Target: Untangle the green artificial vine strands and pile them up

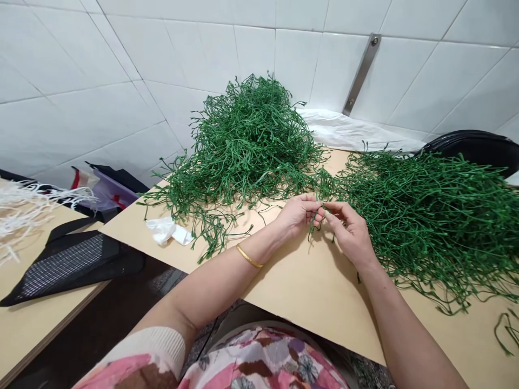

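Observation:
Both of my hands meet over the middle of the tan table (300, 292). My left hand (298, 213) pinches a thin green cord (311, 229) between thumb and fingers, and its lower end dangles under the fingertips. My right hand (346, 227) has its thumb and fingertips closed on the same cord, almost touching the left. Just behind them rises a tall tangled heap of green cords (251, 140), with small knots or tips at their ends. A second heap of green cords (438, 216) spreads beside my right hand and forearm.
A crumpled white tissue (168, 231) lies near the table's left corner. On another table to the left are white cords (36, 210) and a black mesh bag (68, 265). White plastic sheeting (348, 129) and a black rounded object (474, 146) sit against the tiled wall.

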A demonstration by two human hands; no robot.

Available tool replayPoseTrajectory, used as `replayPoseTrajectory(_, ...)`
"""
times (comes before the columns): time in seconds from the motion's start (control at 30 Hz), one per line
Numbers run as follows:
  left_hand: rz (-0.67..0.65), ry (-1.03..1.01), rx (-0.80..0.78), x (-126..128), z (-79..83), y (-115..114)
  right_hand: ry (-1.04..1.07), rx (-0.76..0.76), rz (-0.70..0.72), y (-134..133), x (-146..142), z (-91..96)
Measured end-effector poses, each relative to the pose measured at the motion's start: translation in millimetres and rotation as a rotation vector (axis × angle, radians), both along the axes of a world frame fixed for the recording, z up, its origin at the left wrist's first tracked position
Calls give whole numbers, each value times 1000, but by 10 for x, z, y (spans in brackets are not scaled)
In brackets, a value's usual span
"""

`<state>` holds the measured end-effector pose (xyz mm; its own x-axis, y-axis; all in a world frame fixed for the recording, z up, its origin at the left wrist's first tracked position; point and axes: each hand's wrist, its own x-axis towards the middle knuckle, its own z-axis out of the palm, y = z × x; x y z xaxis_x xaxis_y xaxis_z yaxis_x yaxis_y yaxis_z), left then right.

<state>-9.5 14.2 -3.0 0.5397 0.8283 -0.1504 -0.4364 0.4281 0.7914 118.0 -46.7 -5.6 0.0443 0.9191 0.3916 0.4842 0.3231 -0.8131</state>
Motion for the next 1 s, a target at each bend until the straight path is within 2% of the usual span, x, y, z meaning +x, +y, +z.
replayPoseTrajectory(0.17,3,-63,-29,8,-10,-9,344,-185,87,8,-69,-30)
replayPoseTrajectory(0.3,9,44,17,23,15,-38,511,-292,79,14,-71,-31)
replayPoseTrajectory(0.43,112,196,113,34,58,-74,407,-294,-13,25,-28,-44)
replayPoseTrajectory(0.67,258,164,106,46,65,-74,253,-265,-9,29,-59,-10)
replayPoseTrajectory(0.77,264,147,76,49,58,-64,218,-201,-12,42,-76,-6)
replayPoseTrajectory(0.93,197,80,-111,44,68,-38,210,-150,-70,53,-81,-41)
replayPoseTrajectory(1.0,197,73,-117,43,74,-33,183,-133,-84,42,-99,-34)
